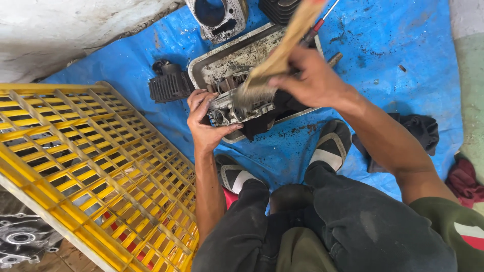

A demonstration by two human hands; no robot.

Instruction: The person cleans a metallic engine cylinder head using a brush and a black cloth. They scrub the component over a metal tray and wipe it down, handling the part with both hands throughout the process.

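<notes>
My left hand (pixel 202 121) grips a grimy metal engine cylinder head (pixel 237 106) and holds it over the near edge of a dirty metal tray (pixel 212 63). My right hand (pixel 310 78) is closed around the wooden handle of a paint brush (pixel 275 60). The brush bristles rest on top of the cylinder head. A red-handled screwdriver (pixel 316 22) lies behind the brush, partly hidden by it.
A blue tarp (pixel 393 45) covers the floor. A black finned cylinder (pixel 170 84) lies left of the tray, with more engine parts (pixel 217 17) at the top. A yellow plastic grid crate (pixel 85 161) stands at the left. Dark rags (pixel 421 128) lie right. My feet (pixel 330 146) are below the tray.
</notes>
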